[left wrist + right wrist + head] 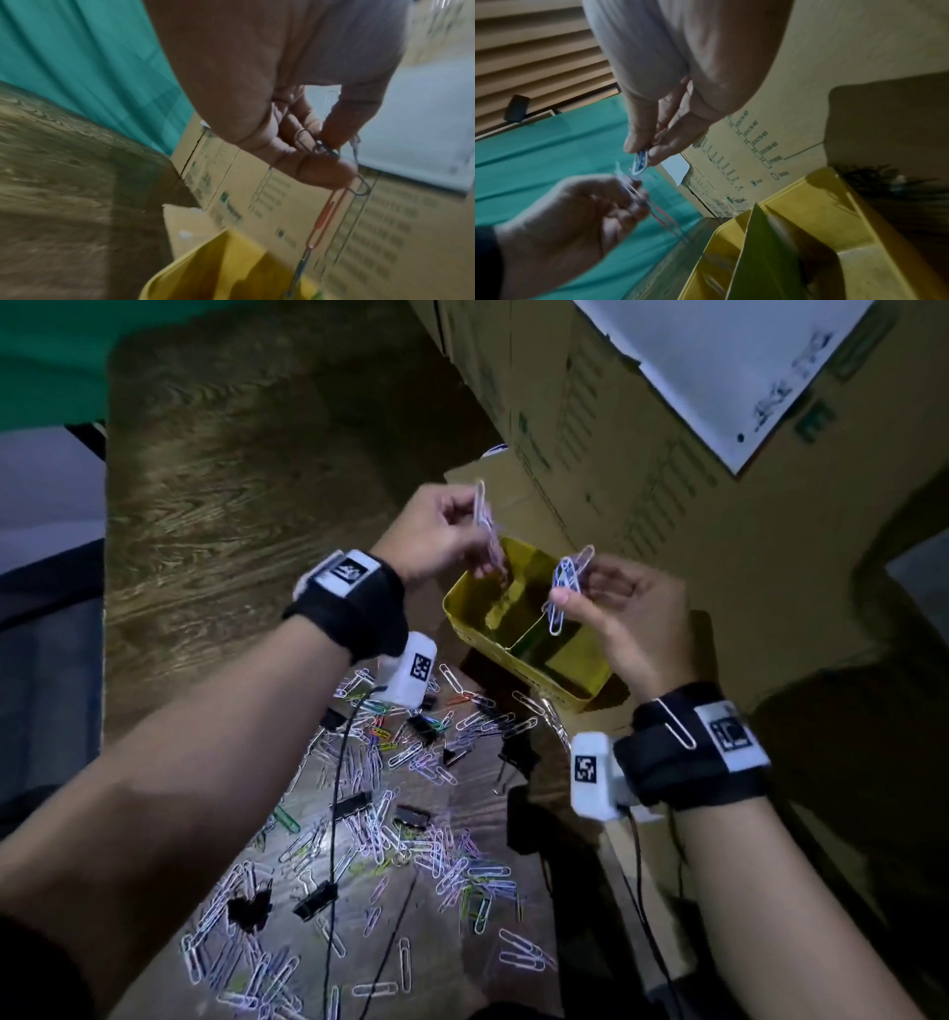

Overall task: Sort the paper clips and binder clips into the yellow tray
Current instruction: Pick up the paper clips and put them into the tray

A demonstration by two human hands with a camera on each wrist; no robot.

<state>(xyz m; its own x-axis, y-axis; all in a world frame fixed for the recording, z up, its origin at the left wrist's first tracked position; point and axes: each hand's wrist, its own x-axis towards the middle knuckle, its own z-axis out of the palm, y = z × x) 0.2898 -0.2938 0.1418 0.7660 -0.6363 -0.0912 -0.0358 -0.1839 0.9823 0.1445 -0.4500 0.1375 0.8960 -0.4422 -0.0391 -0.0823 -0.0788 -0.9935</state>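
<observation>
The yellow tray [464, 603] stands on the wooden table against cardboard boxes, split by a divider [524, 636]. My left hand [441, 531] pinches a bunch of paper clips [485, 521] above the tray's far left corner; in the left wrist view an orange clip [323, 217] dangles from that bunch over the tray [205, 270]. My right hand [621, 603] pinches a few silver and blue paper clips [565, 588] above the tray's middle. Many loose paper clips [390, 845] and black binder clips [354, 806] lie on the table nearer me.
Cardboard boxes [667, 469] rise behind and right of the tray. One paper clip [678, 724] is hooked on my right wrist strap. Black cables [334, 814] trail from both wrist cameras across the pile. A green cloth [46, 356] lies beyond the table's left edge.
</observation>
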